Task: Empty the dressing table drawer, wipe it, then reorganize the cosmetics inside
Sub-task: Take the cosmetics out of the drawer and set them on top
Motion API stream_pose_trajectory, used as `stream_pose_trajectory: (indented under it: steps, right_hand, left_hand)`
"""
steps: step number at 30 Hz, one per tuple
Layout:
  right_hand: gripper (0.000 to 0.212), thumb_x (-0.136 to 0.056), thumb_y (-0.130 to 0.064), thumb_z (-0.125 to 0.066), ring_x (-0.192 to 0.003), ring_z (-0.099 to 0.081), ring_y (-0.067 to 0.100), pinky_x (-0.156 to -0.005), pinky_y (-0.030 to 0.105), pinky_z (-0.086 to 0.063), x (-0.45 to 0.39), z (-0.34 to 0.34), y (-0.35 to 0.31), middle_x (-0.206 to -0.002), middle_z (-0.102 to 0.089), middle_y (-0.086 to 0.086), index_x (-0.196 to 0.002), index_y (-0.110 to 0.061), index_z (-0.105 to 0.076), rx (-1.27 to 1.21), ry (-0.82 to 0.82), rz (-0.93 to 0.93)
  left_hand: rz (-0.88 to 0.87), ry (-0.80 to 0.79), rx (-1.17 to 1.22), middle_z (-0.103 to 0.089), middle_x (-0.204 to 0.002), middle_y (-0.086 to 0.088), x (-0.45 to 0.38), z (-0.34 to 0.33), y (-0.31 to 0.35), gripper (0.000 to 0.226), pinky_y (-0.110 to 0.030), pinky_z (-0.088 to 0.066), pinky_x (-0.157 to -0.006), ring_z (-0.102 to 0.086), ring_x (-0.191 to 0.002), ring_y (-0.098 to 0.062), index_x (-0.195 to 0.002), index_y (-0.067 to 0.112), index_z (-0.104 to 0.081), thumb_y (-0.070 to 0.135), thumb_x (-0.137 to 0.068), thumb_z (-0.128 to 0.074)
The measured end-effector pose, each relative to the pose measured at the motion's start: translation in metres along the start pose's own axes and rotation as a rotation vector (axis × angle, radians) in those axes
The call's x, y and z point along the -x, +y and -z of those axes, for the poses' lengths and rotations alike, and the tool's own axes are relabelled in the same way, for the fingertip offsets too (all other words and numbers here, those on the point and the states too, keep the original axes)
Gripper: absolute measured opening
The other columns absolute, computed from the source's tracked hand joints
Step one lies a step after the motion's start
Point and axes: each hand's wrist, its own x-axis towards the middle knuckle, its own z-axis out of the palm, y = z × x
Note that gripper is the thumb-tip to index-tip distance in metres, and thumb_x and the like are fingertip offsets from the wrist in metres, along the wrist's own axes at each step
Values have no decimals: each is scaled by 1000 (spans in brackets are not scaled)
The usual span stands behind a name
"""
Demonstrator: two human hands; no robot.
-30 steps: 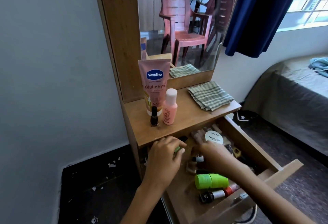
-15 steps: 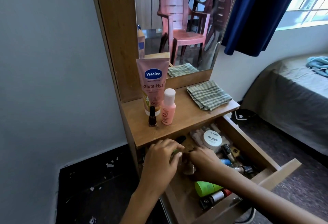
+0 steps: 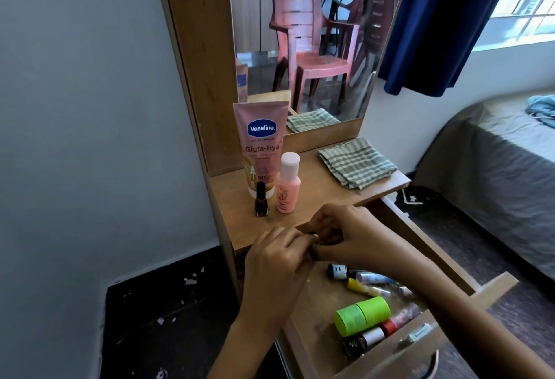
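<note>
The drawer [image 3: 420, 237] of the wooden dressing table [image 3: 315, 198] stands pulled open. My left hand [image 3: 279, 261] and my right hand [image 3: 354, 234] meet above its back end, at the tabletop's front edge. Their curled fingers grip small dark cosmetics [image 3: 315, 243], mostly hidden between them. Inside the drawer lie a green container [image 3: 363, 315], a small black bottle [image 3: 338, 271], a yellow tube [image 3: 360, 287], a red-and-white tube [image 3: 390, 326] and a dark bottle [image 3: 357, 345]. On the tabletop stand a pink Vaseline tube [image 3: 261, 144], a pink bottle [image 3: 288, 183] and a dark nail polish [image 3: 260, 200].
A folded checked cloth [image 3: 357, 162] lies on the tabletop's right side below the mirror [image 3: 300, 48]. A bed [image 3: 495, 174] stands close on the right. A blue curtain [image 3: 444, 24] hangs behind it. The grey wall [image 3: 90, 108] is on the left.
Both hands have risen out of the drawer and come together at the tabletop's front edge with small items. The white round jar is no longer visible in the drawer.
</note>
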Motion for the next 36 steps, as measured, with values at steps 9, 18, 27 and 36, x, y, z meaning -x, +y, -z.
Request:
stream_pose_trajectory:
  steps: [9,18,27,36]
  right_hand:
    - [61,-69,-79,-51,-74,-68,11,-70,37,-58,21,3,20,-82,-71,0,-92,-24,-64,-147,95,-40]
    - [45,-85,-38,-67,-104,-59,-1,-90,21,-51,31,-25,63,-120,-61,-12,-127,-32,-53,332,-316,-53]
    - [46,-79,-17,-67,-110,-57,23,-87,37,-49,35,-50,75,-119,-62,0,-123,-27,-56,677,-549,28]
    - [42,-82,-37,-67,-95,-58,18,-78,35,-49,31,-44,73,-110,-62,1,-119,-23,-54,444,-406,79]
  left_hand:
    - [449,288,291,-69,-86,15,-5,29,-31,25,-5,-44,-70,-64,-83,5,-93,22,-69,22,-72,-81]
    - [496,175,195,-69,-87,17,-11,15,-54,32,-47,-50,-79,-63,-83,-7,-96,25,-71,43,-70,-77]
    - [337,390,-58,-62,-96,-1,10,11,-21,38,-27,-30,-83,-54,-91,-17,-97,10,-63,36,-75,-79]
    - [86,-6,23,-58,-100,10,22,-4,2,23,-29,-40,-84,-52,-98,-10,-97,21,-67,26,-76,-71]
